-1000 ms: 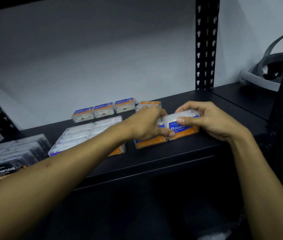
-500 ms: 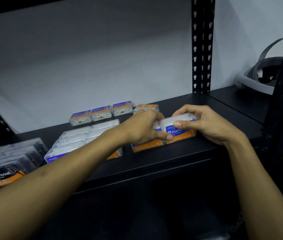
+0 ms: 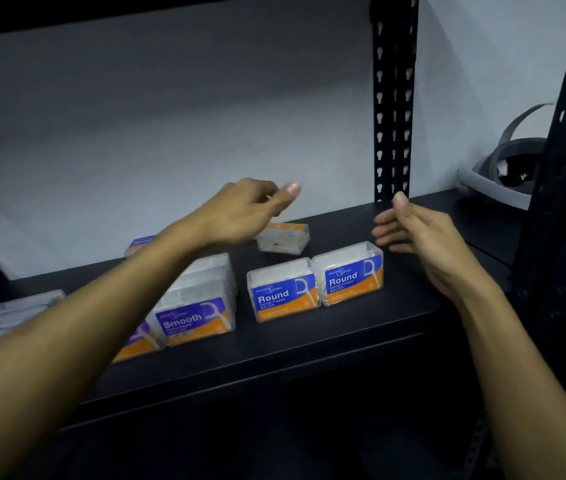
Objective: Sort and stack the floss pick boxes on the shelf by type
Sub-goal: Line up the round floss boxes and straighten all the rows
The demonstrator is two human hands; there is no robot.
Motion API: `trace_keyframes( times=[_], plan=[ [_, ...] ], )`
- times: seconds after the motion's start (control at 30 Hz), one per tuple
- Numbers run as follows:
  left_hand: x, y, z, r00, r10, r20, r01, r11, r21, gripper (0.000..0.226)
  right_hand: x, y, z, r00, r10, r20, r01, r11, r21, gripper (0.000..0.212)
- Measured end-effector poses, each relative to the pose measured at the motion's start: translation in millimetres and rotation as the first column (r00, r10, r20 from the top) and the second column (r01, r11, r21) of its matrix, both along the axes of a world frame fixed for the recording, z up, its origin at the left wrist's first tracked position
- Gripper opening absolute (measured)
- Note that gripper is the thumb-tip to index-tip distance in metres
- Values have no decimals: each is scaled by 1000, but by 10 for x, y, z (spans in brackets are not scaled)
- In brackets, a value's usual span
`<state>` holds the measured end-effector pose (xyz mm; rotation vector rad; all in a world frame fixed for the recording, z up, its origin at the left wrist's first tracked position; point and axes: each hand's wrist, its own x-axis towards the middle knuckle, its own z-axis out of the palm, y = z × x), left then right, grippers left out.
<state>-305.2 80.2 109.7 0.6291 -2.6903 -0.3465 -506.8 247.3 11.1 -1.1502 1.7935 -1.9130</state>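
Two clear plastic boxes labelled Round stand side by side and touching near the front edge of the black shelf [image 3: 395,320]: the left box [image 3: 283,289] and the right box [image 3: 349,273], each with a blue and orange label on its front face. Both hands hover above them and hold nothing; the left hand [image 3: 247,209] has its fingers loosely curled with the thumb out, and the right hand [image 3: 416,233] is relaxed, fingers slightly spread. A lone box [image 3: 283,238] lies further back, just under the left hand, and a stack labelled Smooth [image 3: 198,299] stands to the left of the Round pair. These boxes look light, rigid and glossy, likely slippery on their smooth walls, so a pinch across the two short sides should hold best. Their flat tops and square corners suit stacking, though a light stack could slide if nudged.
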Motion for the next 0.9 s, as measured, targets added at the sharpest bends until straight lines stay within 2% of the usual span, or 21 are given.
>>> trace_keyframes(
  times=[0.03, 0.1, 0.17, 0.2, 0.23, 0.3, 0.37, 0.43, 0.57, 0.8, 0.9],
  plan=[
    [32, -78, 23, 1000, 19, 25, -20, 999, 39, 69, -20, 43, 41, 997, 47, -57, -44, 998, 55, 43],
    [118, -165, 13, 997, 3, 78, -15, 986, 164, 63, 7, 133, 99, 956, 271, -114, -250, 953, 173, 38],
    [205, -100, -65, 990, -82, 112, 50, 964, 262, 63, 61, 171, 65, 891, 446, -90, -417, 879, 230, 44],
    [227, -39, -137, 984, -121, 131, 78, 953, 294, 65, 82, 164, 19, 880, 467, -82, -440, 869, 228, 47],
    [231, 45, -221, 975, -151, 161, 99, 952, 289, 65, 101, 148, -24, 883, 461, -89, -435, 874, 215, 48],
    [173, 200, -402, 962, -174, 209, 151, 981, 123, 62, 121, 113, -76, 897, 427, -116, -404, 897, 178, 44],
    [93, 283, -552, 969, -169, 180, 181, 982, -51, 61, 103, 101, -95, 901, 416, -123, -399, 906, 145, 40],
    [30, 281, -649, 982, -149, 117, 162, 980, -112, 59, 99, 104, -95, 897, 417, -148, -399, 906, 140, 40],
    [-29, 245, -730, 985, -157, 71, 162, 984, -69, 39, 110, 95, -109, 893, 412, -179, -388, 908, 156, 38],
    [-41, 295, -707, 992, -116, 43, 118, 992, -48, 44, 55, 78, -94, 877, 456, -152, -429, 885, 182, 37],
    [-50, 308, -723, 996, -82, 41, 84, 996, -42, 46, 15, 84, -105, 859, 499, -116, -471, 858, 205, 42]
  ],
)
